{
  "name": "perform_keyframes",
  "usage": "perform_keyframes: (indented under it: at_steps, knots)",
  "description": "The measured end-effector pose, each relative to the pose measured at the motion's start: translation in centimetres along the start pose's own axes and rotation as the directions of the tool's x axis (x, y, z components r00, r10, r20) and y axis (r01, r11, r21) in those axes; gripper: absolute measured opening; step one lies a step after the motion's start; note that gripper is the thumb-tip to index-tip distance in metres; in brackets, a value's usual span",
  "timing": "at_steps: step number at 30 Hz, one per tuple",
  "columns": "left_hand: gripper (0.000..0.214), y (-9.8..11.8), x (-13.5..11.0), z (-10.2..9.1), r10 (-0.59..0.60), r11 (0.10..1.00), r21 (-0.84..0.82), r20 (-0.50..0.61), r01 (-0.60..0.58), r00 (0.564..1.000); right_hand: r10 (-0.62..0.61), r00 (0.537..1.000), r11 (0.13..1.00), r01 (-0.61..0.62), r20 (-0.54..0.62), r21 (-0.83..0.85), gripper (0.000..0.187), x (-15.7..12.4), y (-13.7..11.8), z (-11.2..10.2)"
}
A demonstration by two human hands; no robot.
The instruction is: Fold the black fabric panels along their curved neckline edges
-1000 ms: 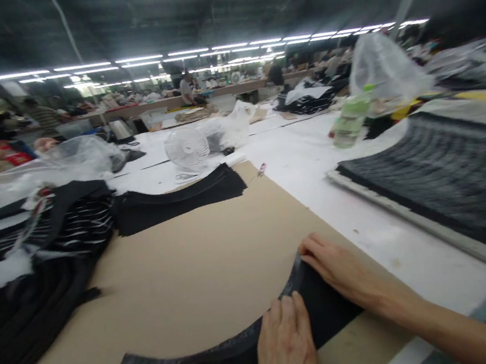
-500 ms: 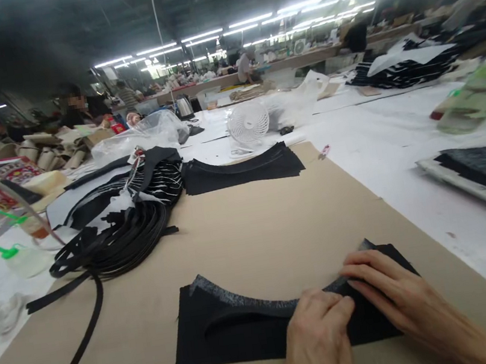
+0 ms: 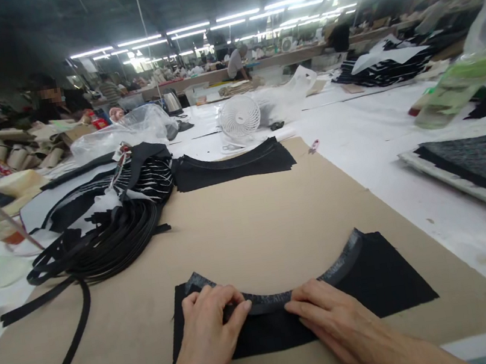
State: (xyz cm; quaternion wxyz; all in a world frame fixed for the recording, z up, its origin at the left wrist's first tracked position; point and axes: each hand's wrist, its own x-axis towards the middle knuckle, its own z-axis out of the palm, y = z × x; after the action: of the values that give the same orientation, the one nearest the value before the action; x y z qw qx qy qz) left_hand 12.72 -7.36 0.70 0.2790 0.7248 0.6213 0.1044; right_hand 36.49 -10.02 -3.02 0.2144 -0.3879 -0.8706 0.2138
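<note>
A: Where are we working the black cloth (image 3: 275,334)?
B: It is lying flat before us on the near part of the brown paper (image 3: 249,223), and its curved grey edge (image 3: 341,261) is facing away from us.
A: And what are our fingers doing?
B: Our left hand (image 3: 209,324) is pinching the cloth at the curve, the thumb and forefinger closing on the edge. Our right hand (image 3: 336,314) is resting its fingertips on the same edge, near the middle, but we are not managing to tell whether it is gripping or only pressing. A short stretch of the edge is showing between them.
A: What are we seeing farther off?
B: A stack of dark pieces (image 3: 232,170) is lying at the paper's far end, a white fan (image 3: 240,117) is standing beyond it, and a heap of black strips (image 3: 120,246) is spreading over the left side. On the right, a bottle (image 3: 442,106) is sitting on the white table (image 3: 355,141).
</note>
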Motion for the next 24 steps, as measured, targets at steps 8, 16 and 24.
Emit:
perform_keyframes:
  at_steps: [8, 16, 24]
  knots:
    - [0.011, -0.3, 0.8, -0.2, -0.076, 0.996, 0.051, 0.02, 0.075, 0.997, -0.019, 0.999, 0.993, 0.023, 0.03, -0.115, 0.035, 0.3, -0.3, 0.1]
    - [0.007, -0.7, 1.1, 0.2, -0.054, 0.995, 0.082, -0.002, 0.054, 0.999, -0.083, 0.997, 0.978, 0.081, -0.002, -0.191, 0.038, 0.3, 0.3, 1.0]
    - [0.008, -1.0, 1.2, 0.4, -0.036, 0.995, 0.096, -0.025, 0.039, 0.999, -0.087, 0.995, 0.968, 0.098, 0.057, -0.229, 0.038, 0.4, 0.4, 0.6]
